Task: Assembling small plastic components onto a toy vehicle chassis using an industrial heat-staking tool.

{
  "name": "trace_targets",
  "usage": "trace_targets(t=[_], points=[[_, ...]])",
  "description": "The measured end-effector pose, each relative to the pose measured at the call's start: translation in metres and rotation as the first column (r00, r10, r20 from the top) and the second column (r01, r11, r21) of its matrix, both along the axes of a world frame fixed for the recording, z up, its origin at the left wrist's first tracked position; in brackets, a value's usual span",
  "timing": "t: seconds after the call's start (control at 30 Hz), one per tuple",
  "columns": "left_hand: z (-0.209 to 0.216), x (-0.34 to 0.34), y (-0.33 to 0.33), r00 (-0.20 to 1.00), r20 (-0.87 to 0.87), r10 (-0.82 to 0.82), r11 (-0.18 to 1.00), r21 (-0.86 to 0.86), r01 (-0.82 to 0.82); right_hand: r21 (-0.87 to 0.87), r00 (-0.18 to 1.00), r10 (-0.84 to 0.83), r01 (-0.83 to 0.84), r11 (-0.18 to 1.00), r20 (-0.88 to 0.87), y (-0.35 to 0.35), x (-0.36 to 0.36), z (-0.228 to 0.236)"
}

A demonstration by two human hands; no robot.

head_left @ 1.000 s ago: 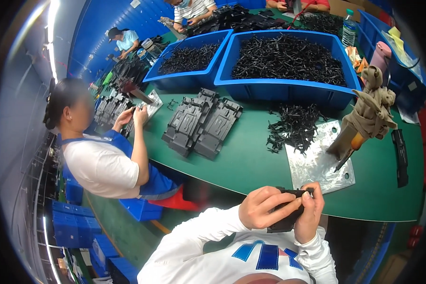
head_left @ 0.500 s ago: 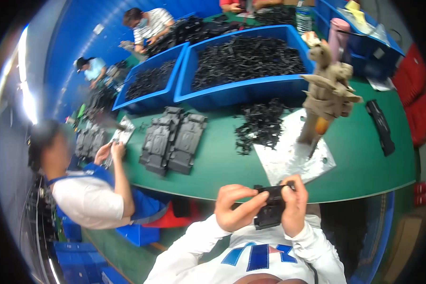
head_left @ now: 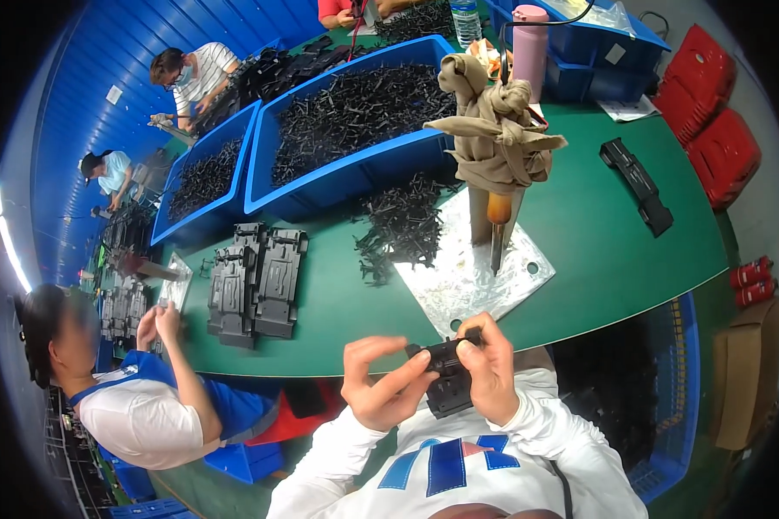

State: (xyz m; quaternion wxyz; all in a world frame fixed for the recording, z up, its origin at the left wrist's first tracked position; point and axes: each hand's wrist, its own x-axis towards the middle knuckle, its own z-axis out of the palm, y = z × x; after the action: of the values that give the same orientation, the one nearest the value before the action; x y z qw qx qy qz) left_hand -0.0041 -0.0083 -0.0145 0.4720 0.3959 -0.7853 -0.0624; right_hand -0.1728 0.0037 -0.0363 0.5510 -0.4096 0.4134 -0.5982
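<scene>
A black plastic chassis-like part (head_left: 450,391) is held in front of my body, just off the table's near edge. My left hand (head_left: 379,385) has its thumb pressed on the part's upper left end, with the index finger bent up beside it. At the other end, my right hand (head_left: 492,370) grips the part between thumb and fingers. Past my hands, a cloth-wrapped soldering iron (head_left: 498,212) points tip down over a shiny metal plate (head_left: 424,281). Loose small black clips (head_left: 402,225) are heaped by the plate's left edge.
Large blue bins (head_left: 346,177) of small black pieces stand at the back. Black chassis parts (head_left: 277,281) lie stacked at left, and one chassis (head_left: 636,186) lies alone at right. A co-worker (head_left: 147,406) sits at my left. A pink bottle (head_left: 529,54) stands behind the iron.
The whole view has swung, so the table and its things sit further left. Both hands still hold the black chassis part; my left index finger has lifted off it.
</scene>
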Motion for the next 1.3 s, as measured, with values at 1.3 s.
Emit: trace_targets(t=[1.3], points=[[0.002,0.007,0.011,0.995,-0.027,-0.099,0.991,-0.09,0.096,-0.116,0.99,0.133,-0.137,0.984,-0.042,0.002,-0.007,0.012]])
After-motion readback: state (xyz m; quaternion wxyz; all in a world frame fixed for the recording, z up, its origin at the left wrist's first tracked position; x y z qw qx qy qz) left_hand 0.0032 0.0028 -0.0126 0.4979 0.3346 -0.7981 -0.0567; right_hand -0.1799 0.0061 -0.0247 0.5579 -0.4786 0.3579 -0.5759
